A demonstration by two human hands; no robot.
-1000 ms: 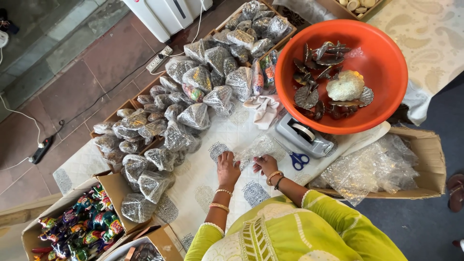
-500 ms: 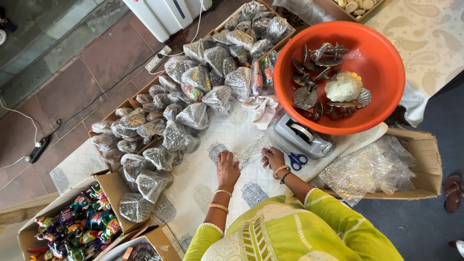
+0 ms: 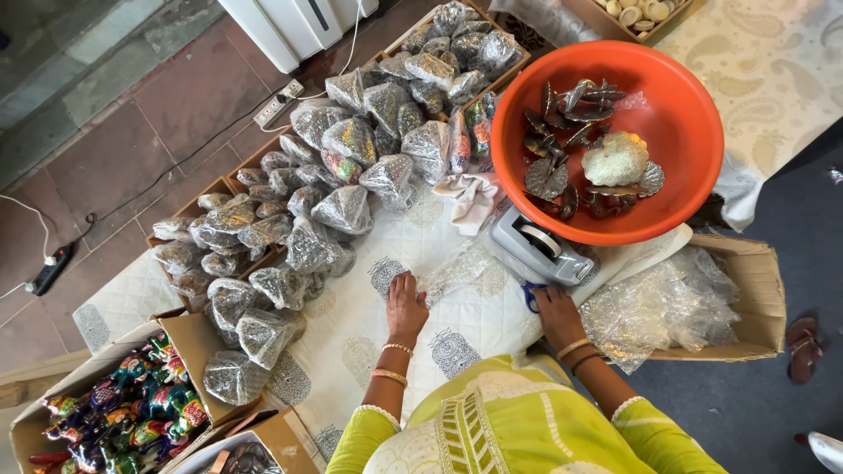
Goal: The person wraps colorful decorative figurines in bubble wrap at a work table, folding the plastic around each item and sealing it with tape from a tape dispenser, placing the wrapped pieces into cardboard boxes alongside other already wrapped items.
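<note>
The left hand [image 3: 406, 303] lies flat, fingers spread, pressing a sheet of bubble wrap [image 3: 461, 268] onto the printed cloth [image 3: 351, 325]. The right hand [image 3: 557, 312], its grip hidden, rests on blue scissors [image 3: 529, 297] beside the tape dispenser [image 3: 537, 247].

Wrapped bundles [image 3: 347, 206] lie left of the basin [image 3: 694, 114] (tape dispenser [image 3: 540, 250] just before it), bubble wrap [image 3: 461, 272] between

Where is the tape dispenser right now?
In the head view, the grey tape dispenser sits right of centre on the printed cloth, below the orange basin, just above the right hand.
</note>
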